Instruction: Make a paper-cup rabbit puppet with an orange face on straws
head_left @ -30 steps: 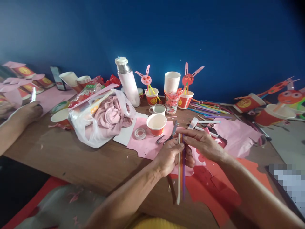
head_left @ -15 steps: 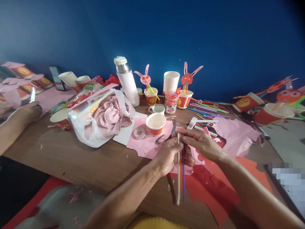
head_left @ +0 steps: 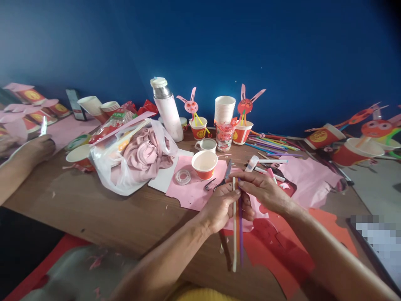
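Three slender strips (head_left: 234, 246) are being held between the two hands.
White, orange and purple, they are being pinched side by side, just below their tops, between the thumb and curled fingers of the left hand (head_left: 223, 205), their longer lower lengths being left to jut out beneath it. Their top ends are being met by the half-bent fingers of the right hand (head_left: 266, 191); whether a grip is being added there cannot be told.

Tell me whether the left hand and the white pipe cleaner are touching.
Touching. The head view shows it: the left hand has its thumb laid across the white pipe cleaner, which runs out above and below.
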The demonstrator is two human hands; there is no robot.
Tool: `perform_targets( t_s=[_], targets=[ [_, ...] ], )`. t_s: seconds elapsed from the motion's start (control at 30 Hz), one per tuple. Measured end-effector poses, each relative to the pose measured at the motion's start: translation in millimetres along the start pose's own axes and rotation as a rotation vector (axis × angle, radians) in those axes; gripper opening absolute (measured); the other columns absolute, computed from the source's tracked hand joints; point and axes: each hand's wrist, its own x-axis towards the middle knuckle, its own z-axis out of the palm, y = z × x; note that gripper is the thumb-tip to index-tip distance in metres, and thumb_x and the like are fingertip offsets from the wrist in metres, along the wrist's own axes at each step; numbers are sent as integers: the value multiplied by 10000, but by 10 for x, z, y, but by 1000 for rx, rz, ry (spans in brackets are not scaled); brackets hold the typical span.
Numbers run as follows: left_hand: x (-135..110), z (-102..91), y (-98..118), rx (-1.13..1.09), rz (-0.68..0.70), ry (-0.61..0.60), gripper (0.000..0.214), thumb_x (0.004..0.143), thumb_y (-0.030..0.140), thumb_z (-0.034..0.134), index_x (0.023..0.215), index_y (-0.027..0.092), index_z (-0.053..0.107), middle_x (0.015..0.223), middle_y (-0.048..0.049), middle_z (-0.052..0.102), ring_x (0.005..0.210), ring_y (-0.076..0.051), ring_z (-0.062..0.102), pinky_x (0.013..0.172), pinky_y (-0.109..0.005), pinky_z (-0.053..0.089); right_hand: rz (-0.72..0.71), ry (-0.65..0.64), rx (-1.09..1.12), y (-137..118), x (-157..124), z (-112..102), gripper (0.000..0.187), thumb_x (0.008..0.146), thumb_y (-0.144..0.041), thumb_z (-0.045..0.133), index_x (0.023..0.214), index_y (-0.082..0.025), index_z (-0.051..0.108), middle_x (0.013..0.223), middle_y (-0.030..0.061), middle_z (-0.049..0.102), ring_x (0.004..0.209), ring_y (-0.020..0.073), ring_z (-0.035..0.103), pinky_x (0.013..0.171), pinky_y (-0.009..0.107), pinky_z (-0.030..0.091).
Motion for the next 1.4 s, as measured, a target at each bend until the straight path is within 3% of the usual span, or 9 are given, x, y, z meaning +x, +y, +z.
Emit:
perform_targets(
  t_s=[0.13,0.23,0.33,0.43,0.53,0.7,0.9,1.1,1.4],
  targets=[
    [-3,-7,7,0,7,7,199,687,283,644,679,112,543,605,-15,561,464,-128,567,485,-275,473,9,2,15,-8,-3,12,342,840,-299,459,1145,-192,571,852,23,672,761,151,621,702,262,477],
    [-4,-4,19,4,11,4,213,685,298,649,677,107,556,601,-18,560,474,-131,572,515,-293,487,19,2,44,-13,-5,32,345,843,-300,451,1151,-191,561,676,-1,655,668,144,626,666,261,482],
    [-1,7,32,6,17,2,235,676,315,660,680,102,560,605,-20,564,478,-128,572,526,-294,494,26,-20,124,-15,-12,77,361,853,-281,438,1198,-197,505,490,-53,564,464,116,586,530,243,473],
    [1,11,49,13,32,9,226,683,311,658,714,110,559,591,-12,568,463,-117,562,540,-298,498,17,-28,253,-25,-18,141,400,855,-280,441,1250,-228,409,537,-74,534,342,83,511,390,218,418],
    [5,-2,76,6,65,42,198,694,287,644,750,122,551,581,-1,565,458,-112,556,551,-302,500,-31,69,300,-45,-13,182,370,845,-313,463,1199,-216,424,644,-50,548,412,78,519,416,221,432],
    [13,-40,139,-50,175,133,122,752,207,569,841,131,538,619,7,562,507,-116,573,561,-286,492,-19,297,132,-97,-34,142,255,819,-356,484,1007,-188,528,928,50,613,783,141,574,598,245,457],
    [1,-23,161,-73,206,167,94,764,187,552,836,140,514,625,6,580,535,-120,582,614,-297,482,120,168,-53,-109,-218,124,208,815,-316,467,674,-189,550,628,-22,581,564,109,539,543,233,413],
    [7,-24,138,-61,242,204,122,749,198,575,844,141,525,629,8,587,594,-141,609,627,-286,464,250,151,-25,-47,-376,208,251,809,-377,458,669,-179,523,646,-11,564,560,114,524,545,235,398],
    [53,-34,84,-140,234,193,133,701,195,626,799,129,564,637,1,602,632,-148,607,667,-302,455,214,-29,37,97,-476,444,291,814,-327,442,567,-175,464,533,-45,399,517,95,372,509,230,303]
  ],
)
